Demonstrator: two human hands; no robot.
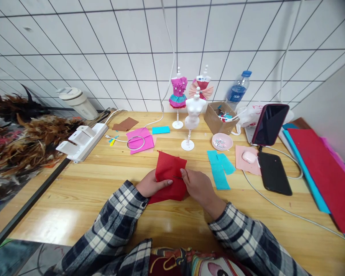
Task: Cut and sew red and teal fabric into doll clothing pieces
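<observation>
Folded red felt sheets (169,165) are held up a little above the table, near its front. My left hand (149,184) grips their left side, thumb lying across the front and fingers behind. My right hand (197,186) is closed at their right edge, thumb against the front face. A thin dark sliver (176,176) shows by the right fingertips; I cannot tell what it is. Beyond my hands stands a bare white mini dress form (194,109). Turquoise felt strips (220,172) lie to the right.
Two dressed mini mannequins (178,90) stand by the tiled wall. A cardboard box (218,119), pink dish of beads (222,142), propped phone (268,124) and black power bank (274,172) are right. A power strip (86,143) and feathers (37,126) are left. Cables cross the table.
</observation>
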